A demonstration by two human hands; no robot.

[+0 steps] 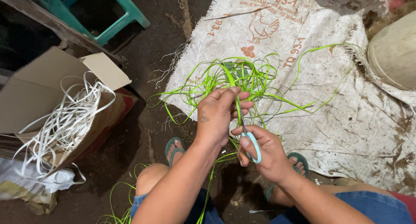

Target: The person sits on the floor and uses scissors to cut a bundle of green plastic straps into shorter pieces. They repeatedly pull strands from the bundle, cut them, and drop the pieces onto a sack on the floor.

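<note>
Green plastic strips (242, 78) are lying tangled mid-frame on a white woven sack (346, 98). The left hand (219, 113) is pinching one strip; the right hand (264, 152) is gripping teal-handled scissors (253, 146). White strips (65, 124) are spilling from a cardboard box (34, 89) at left, over the dark dirt floor (147, 46).

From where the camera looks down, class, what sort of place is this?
Probably an informal home craft workspace on a dirt floor: a worn feed sack serves as a mat, green strips lie piled on it, and a cardboard box holds white strips.
</note>
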